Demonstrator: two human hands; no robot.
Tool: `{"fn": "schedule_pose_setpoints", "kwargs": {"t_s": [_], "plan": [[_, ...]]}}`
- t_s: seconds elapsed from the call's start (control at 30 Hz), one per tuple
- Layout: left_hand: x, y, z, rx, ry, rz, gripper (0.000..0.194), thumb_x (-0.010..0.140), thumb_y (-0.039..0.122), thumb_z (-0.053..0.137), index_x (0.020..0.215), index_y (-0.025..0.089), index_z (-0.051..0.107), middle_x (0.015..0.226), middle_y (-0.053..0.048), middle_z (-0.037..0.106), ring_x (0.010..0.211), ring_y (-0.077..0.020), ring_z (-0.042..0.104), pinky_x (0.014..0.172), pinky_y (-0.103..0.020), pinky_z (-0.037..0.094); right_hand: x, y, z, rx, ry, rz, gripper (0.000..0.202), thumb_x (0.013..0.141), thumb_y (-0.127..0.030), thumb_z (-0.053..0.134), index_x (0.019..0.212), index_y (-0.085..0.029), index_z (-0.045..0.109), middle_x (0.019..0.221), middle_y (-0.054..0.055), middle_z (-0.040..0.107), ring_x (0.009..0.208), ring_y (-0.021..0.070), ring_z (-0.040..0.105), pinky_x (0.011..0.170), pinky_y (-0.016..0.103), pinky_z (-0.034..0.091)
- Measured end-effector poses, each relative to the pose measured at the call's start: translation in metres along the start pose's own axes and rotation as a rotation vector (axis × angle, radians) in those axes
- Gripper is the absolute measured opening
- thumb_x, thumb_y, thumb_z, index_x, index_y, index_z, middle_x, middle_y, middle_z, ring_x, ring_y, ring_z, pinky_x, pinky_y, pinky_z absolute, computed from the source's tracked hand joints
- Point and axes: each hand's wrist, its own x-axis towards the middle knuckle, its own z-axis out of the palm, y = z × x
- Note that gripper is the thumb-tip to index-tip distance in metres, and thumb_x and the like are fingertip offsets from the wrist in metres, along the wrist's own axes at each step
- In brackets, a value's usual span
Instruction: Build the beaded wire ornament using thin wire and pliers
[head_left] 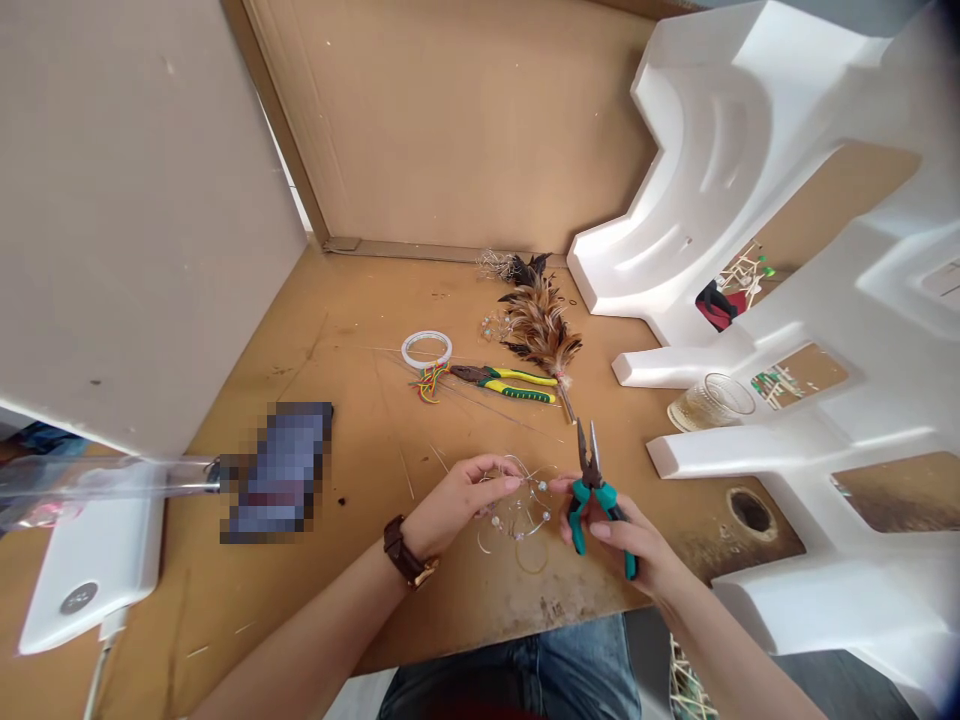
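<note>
My left hand, with a brown watch on its wrist, pinches a thin wire ring strung with several clear beads. My right hand is wrapped round teal-handled needle-nose pliers. Their jaws point up and stand slightly apart with nothing between them. The right index finger reaches close to the ring's right side; whether it touches the wire I cannot tell. Just beneath the ring, a thin yellowish loop lies on the table.
Yellow-green pliers, a white tape roll, coloured threads and a feather bundle lie beyond my hands. A glass stands among white moulded foam at right. At left are a blurred phone-like object and a white device.
</note>
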Motion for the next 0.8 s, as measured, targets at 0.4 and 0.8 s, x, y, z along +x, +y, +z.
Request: {"fn": "schedule_pose_setpoints", "kwargs": {"t_s": [0.4,0.8], "plan": [[0.001,0.003,0.004,0.327,0.062,0.156,0.026,0.074,0.039,0.059,0.08,0.015,0.064,0.079,-0.002,0.058,0.072,-0.0135,0.049,0.068,-0.025,0.038,0.004,-0.031,0.013,-0.367,-0.113,-0.037,0.036,0.074,-0.028,0.058,0.109,-0.019,0.056,0.1,0.008,0.052,0.079,0.018,0.051,0.074,0.032,0.04],[-0.001,-0.003,0.007,0.075,0.009,0.117,0.023,0.073,0.035,0.063,0.084,0.015,0.063,0.084,-0.003,0.063,0.082,-0.0158,0.054,0.08,-0.027,0.039,0.0,-0.03,0.018,-0.36,-0.186,-0.04,0.037,0.073,-0.024,0.057,0.11,-0.02,0.056,0.106,0.008,0.046,0.082,0.0178,0.051,0.075,0.031,0.043]]}}
